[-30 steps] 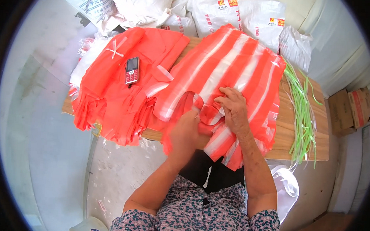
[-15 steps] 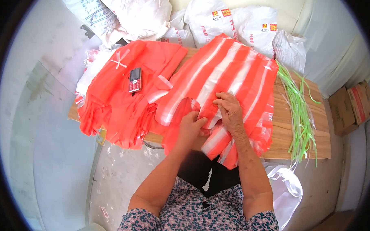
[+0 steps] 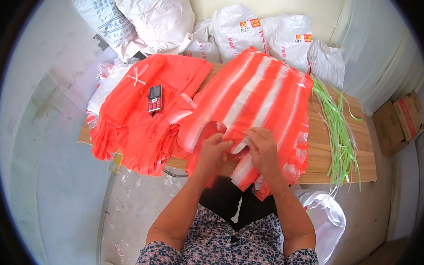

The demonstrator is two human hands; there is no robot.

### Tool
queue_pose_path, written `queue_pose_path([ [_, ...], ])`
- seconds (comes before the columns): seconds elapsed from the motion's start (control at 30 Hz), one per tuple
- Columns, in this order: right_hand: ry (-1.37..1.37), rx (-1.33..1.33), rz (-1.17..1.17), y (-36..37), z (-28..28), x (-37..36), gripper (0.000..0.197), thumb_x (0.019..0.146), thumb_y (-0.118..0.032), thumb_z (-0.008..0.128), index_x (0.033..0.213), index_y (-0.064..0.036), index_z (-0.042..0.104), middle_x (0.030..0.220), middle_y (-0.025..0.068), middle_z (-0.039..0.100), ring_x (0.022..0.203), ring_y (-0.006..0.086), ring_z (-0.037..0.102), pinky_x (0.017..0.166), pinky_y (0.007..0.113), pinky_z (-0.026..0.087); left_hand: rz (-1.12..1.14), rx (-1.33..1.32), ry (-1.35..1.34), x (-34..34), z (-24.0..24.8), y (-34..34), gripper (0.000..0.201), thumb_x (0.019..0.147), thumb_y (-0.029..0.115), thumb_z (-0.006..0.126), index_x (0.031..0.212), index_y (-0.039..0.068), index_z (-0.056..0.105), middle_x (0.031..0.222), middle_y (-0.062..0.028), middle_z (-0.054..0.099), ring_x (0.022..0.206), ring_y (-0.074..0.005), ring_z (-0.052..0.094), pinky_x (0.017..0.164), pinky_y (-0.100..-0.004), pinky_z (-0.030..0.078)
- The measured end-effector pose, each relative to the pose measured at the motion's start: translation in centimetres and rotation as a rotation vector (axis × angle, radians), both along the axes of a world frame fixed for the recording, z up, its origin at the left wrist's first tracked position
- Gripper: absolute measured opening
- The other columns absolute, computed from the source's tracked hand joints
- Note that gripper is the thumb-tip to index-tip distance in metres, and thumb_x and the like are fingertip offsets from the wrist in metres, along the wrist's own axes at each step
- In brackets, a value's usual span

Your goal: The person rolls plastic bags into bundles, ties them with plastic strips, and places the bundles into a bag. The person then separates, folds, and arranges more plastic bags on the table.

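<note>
A stack of red-and-white striped plastic bags lies across the middle of the wooden table, its handle ends toward me. My left hand is closed on the near edge of the top bag, beside a rounded handle opening. Just to its right, my right hand pinches the same edge, where a pale strip of plastic folds up between the two hands. Striped handle ends hang over the table edge beneath my right hand. The fingertips are partly hidden and a little blurred.
Left of the stack lies a pile of red plastic bags with a mobile phone on top. Green plastic strips drape over the table's right side. White sacks line the back; cardboard boxes stand at the right.
My right hand has come down toward me from the bag's surface to its near edge, fingers now curled in. My left hand stays at the edge, and the plastic between them has bunched up.
</note>
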State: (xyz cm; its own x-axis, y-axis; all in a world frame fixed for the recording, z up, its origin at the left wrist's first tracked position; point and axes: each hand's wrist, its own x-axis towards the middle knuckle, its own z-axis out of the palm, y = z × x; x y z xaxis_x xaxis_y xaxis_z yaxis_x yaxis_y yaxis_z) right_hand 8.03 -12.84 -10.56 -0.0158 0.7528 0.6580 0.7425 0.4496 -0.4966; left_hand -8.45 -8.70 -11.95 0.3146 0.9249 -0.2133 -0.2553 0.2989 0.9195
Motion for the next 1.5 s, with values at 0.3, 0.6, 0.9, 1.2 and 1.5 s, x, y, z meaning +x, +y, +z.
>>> queue_pose_path([
  [0.3,-0.28,0.118,-0.193,-0.7,-0.2,-2.4,0.036,0.074,0.001,0.054,0.11,0.0016,0.06,0.109,0.0154,0.057,0.102,0.0323,0.054,0.091,0.043,0.042,-0.018,-0.14,-0.191,0.3,1.2,-1.0,0.007,0.083,0.01,0.064,0.084,0.013,0.058,0.063,0.0034,0.054,0.041,-0.0074,0.046,0.034,-0.0197,0.027],
  [0.6,-0.289,0.169,-0.112,-0.7,0.2,-1.3,0.033,0.066,-0.002,0.057,0.099,-0.0001,0.059,0.086,0.0097,0.057,0.082,0.0266,0.056,0.076,0.038,0.044,-0.039,-0.095,-0.21,0.9,2.2,-1.9,0.009,0.087,0.017,0.064,0.09,0.012,0.058,0.076,0.0024,0.059,0.064,-0.0088,0.057,0.053,-0.0213,0.044],
  [0.9,-0.171,0.141,-0.094,-3.0,0.8,-1.8,0.025,0.066,0.006,0.057,0.09,0.0015,0.064,0.099,0.0161,0.065,0.089,0.0323,0.062,0.078,0.04,0.05,0.468,0.334,-0.107,0.9,-2.0,-0.4,0.017,0.088,0.015,0.061,0.1,0.005,0.058,0.103,-0.0096,0.058,0.086,-0.02,0.058,0.073,-0.0348,0.048],
  [1.2,-0.119,-0.208,0.308,-1.4,1.4,0.7,0.027,0.065,0.007,0.059,0.091,0.0022,0.055,0.135,0.0261,0.045,0.127,0.0395,0.042,0.107,0.044,0.035,0.482,-0.113,-0.323,0.1,1.6,-1.9,0.022,0.085,0.012,0.062,0.106,0.003,0.061,0.086,-0.0115,0.063,0.071,-0.0211,0.06,0.068,-0.0303,0.049],
  [1.5,0.071,-0.602,0.284,-0.6,2.8,1.1,0.038,0.07,0.003,0.057,0.108,0.0025,0.053,0.114,0.0272,0.057,0.112,0.04,0.053,0.092,0.043,0.044,0.514,0.324,-0.022,-0.6,0.4,-1.7,0.019,0.084,0.008,0.06,0.101,0.001,0.065,0.086,-0.0098,0.064,0.076,-0.02,0.062,0.071,-0.0304,0.05],
])
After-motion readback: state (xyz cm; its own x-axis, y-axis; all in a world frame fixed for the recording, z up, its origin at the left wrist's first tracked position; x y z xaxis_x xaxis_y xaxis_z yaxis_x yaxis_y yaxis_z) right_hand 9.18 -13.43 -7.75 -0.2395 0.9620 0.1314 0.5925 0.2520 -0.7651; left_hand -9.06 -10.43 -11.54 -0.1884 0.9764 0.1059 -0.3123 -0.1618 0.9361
